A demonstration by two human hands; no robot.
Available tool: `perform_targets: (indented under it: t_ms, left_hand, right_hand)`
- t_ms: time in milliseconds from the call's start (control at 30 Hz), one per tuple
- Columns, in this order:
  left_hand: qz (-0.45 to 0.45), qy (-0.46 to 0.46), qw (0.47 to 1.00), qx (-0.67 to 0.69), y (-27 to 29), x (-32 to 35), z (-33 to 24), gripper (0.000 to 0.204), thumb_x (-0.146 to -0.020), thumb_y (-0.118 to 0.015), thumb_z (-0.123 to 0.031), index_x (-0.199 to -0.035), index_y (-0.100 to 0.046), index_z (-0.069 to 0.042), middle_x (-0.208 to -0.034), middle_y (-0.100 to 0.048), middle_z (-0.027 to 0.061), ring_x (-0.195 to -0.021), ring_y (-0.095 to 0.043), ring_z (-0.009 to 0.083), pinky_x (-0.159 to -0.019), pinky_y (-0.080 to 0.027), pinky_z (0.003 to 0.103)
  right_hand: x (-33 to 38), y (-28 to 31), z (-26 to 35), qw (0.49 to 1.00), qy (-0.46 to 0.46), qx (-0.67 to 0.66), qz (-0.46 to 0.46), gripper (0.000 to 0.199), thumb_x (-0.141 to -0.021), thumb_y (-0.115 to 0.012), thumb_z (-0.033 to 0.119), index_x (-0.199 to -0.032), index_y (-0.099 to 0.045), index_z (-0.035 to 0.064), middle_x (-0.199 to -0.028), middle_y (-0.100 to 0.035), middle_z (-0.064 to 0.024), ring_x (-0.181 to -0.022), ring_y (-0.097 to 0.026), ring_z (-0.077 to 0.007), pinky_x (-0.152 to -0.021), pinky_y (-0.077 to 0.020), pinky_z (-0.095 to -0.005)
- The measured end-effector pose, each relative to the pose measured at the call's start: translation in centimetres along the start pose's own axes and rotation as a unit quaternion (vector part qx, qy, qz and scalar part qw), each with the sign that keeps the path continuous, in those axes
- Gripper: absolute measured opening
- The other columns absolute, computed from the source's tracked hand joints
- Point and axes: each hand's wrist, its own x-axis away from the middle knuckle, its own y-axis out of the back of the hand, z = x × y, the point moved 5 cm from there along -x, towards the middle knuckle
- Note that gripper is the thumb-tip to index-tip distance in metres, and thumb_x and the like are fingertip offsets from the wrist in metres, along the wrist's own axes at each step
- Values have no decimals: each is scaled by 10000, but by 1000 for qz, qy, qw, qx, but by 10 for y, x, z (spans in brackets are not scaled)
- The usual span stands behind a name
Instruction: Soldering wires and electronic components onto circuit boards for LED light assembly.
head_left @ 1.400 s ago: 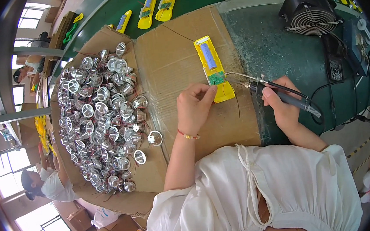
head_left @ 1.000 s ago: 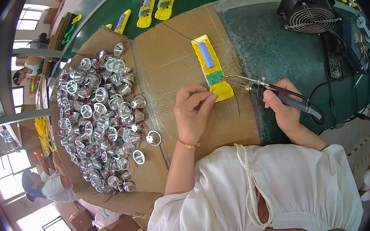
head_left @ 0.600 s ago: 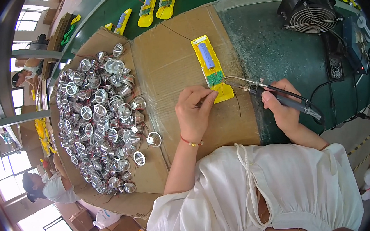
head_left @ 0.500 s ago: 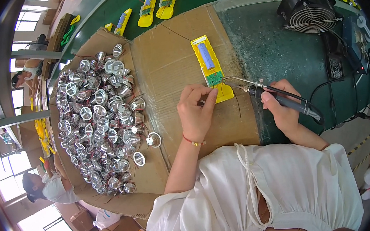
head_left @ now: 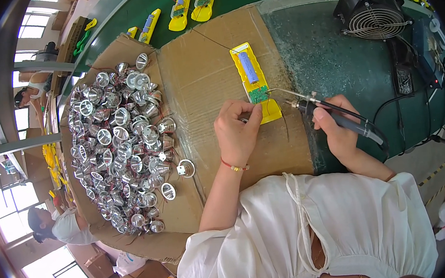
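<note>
A yellow plastic housing (head_left: 269, 111) lies on the cardboard in front of me, with a blue cylindrical battery (head_left: 248, 67) and a small green circuit board (head_left: 259, 94) in it. My left hand (head_left: 237, 129) is closed in a pinch at the board's lower left edge; a bit of something shiny shows between its fingers, mostly hidden. In my right hand (head_left: 338, 129) is a soldering iron (head_left: 331, 116) with a thin metal feed tube (head_left: 287, 93) along it. The tube's end is close to the board's right edge, while the iron's tip is apart from the board.
Many silver reflector cups (head_left: 121, 134) with wires fill a cardboard tray (head_left: 179, 217) on the left. A black fan (head_left: 376, 19) stands at the back right, beside a blue box (head_left: 427, 57). More yellow housings (head_left: 180, 10) line the green belt behind. Other people sit far left.
The soldering iron's tip has drawn back slightly to the right, away from the board. My left hand stays nearly in place. The yellow housings on the belt have shifted a little to the right.
</note>
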Motion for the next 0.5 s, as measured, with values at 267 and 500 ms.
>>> perform_targets:
  t_ms: [267, 500]
  left_hand:
    - [9, 17, 1000, 9, 0, -1, 5, 73, -713, -672, -44, -717, -632, 17, -728, -590, 105, -594, -594, 172, -561, -467, 264]
    - [42, 98, 994, -2, 3, 0, 2, 112, -735, -685, -90, -757, -634, 7, -720, -622, 98, -577, -617, 154, -530, -474, 249]
  right_hand:
    - [1, 8, 1, 999, -34, 6, 1, 90, -818, -579, 53, -845, -508, 4, -679, -556, -66, -575, -527, -101, -525, -429, -224]
    - [0, 19, 2, 998, -44, -21, -27, 145, -790, -644, 87, -810, -523, 9, -657, -578, -55, -550, -539, -78, -496, -430, -210]
